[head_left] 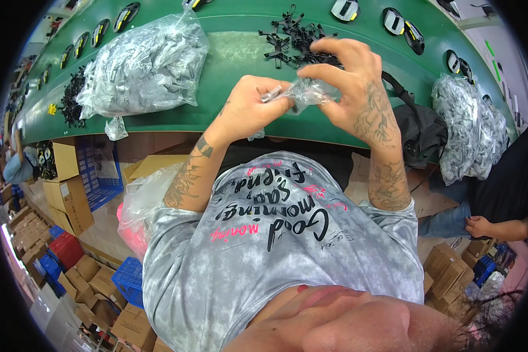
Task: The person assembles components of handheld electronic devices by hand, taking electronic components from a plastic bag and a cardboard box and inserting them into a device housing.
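A small clear plastic bag (pixel 312 92) is stretched between my two hands above the near edge of the green table. My left hand (pixel 253 105) is closed, pinching the bag's left end, where a small silvery-grey piece pokes out by the thumb. At the right end, my right hand (pixel 361 88) has thumb and index finger on the bag, its other fingers curved and raised. What the bag holds is hard to make out. Just beyond my right fingers lies a loose pile of black plastic clips (pixel 293 38), partly hidden by that hand.
A large clear bag of small wrapped pieces (pixel 149 67) lies left on the green table (pixel 234 56), by more black parts (pixel 73 97). Black-and-white devices (pixel 346 10) line the far side. Right are a black bag (pixel 416 129), another filled bag (pixel 469 126) and a person (pixel 487 205).
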{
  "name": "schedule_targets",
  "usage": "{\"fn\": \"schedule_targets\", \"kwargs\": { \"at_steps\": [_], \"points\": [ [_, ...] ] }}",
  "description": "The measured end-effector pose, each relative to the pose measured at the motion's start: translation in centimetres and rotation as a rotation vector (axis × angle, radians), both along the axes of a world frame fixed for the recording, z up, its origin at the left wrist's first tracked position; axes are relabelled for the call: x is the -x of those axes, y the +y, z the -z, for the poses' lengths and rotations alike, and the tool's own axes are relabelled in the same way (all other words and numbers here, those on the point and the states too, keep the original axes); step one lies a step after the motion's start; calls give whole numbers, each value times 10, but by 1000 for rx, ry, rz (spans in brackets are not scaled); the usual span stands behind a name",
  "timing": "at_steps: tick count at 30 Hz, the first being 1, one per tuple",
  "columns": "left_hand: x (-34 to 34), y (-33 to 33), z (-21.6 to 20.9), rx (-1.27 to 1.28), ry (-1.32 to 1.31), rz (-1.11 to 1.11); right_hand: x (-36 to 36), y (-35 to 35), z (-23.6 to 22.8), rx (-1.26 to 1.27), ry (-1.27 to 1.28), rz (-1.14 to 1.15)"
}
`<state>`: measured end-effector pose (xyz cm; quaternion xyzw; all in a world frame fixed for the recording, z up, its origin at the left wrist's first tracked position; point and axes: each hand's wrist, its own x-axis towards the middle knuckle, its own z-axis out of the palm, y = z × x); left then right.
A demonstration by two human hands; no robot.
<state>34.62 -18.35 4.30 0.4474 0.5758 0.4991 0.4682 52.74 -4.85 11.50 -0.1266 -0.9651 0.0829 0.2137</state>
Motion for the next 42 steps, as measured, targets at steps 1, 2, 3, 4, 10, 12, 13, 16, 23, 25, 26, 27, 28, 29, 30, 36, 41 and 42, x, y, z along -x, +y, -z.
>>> {"fn": "schedule_targets", "kwargs": {
  "at_steps": [1, 2, 3, 4, 10, 12, 13, 16, 23, 25, 26, 27, 28, 29, 30, 36, 41, 42],
  "points": [
    [0, 0, -6, 27, 109, 20, 0, 6, 5, 45, 1, -53],
    [-1, 0, -13, 52, 217, 39, 0, 9, 5, 44, 0, -53],
    [2, 1, -14, 52, 216, 38, -1, 12, 4, 314, 101, -37],
    [8, 2, -14, 74, 219, 71, -1, 15, 4, 585, 201, -20],
    [19, -2, -7, 128, 191, 52, -25, 26, -4, 812, 880, 85],
    [17, -2, -4, 131, 209, 65, -20, 1, -19, 350, 429, -17],
    [16, -2, -4, 116, 200, 68, -16, -6, -19, 279, 297, 33],
    [11, 1, -7, 95, 174, 89, -9, 0, 8, 70, 263, 81],
    [11, 3, -8, 80, 184, 94, -15, -5, -6, 145, 131, 11],
    [10, 3, -12, 58, 236, 110, -13, 2, -6, 133, 114, 28],
    [8, 2, -14, 31, 290, 123, -15, 6, -6, 131, 115, 28],
    [7, 2, -16, 29, 291, 123, -16, 11, -5, 341, 12, 25],
    [5, 2, -18, 32, 319, 128, -15, 16, -3, 550, -92, 21],
    [5, 3, -19, 38, 345, 131, -8, 17, 7, 552, 30, -56],
    [6, 3, -18, 39, 344, 129, -10, 17, 7, 553, 30, -58],
    [8, 2, -11, 101, 315, 149, -9, 11, 7, 814, -123, 100],
    [3, 5, -19, 124, 297, 148, -6, 10, 28, 678, 20, 60],
    [5, 4, -19, 123, 298, 150, -7, 12, 35, 678, 21, 61]
  ]
}}
